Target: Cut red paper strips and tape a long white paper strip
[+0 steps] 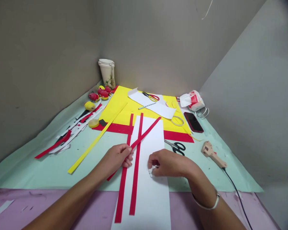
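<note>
My left hand (120, 156) pinches a narrow red paper strip (146, 131) that runs slantwise up to the right. Beneath it, two more red strips, a left one (122, 191) and a right one (134, 188), lie lengthwise on a long white sheet (151, 201). My right hand (166, 163) is closed over the sheet's right side, its fingers curled around a crumpled white scrap (152, 171), probably tissue or paper. Black-handled scissors (177, 147) lie just beyond the right hand. To the left of the left hand rests a long yellow strip (96, 143).
Yellow sheets (112, 111) over red ones bear scissors with red and yellow handles (152, 97), a pencil (147, 106) and a tape roll (177, 120). At right are a phone (194, 122), a corded glue gun (213, 154) and a tissue pack (196, 100). A white cup (107, 72) stands behind.
</note>
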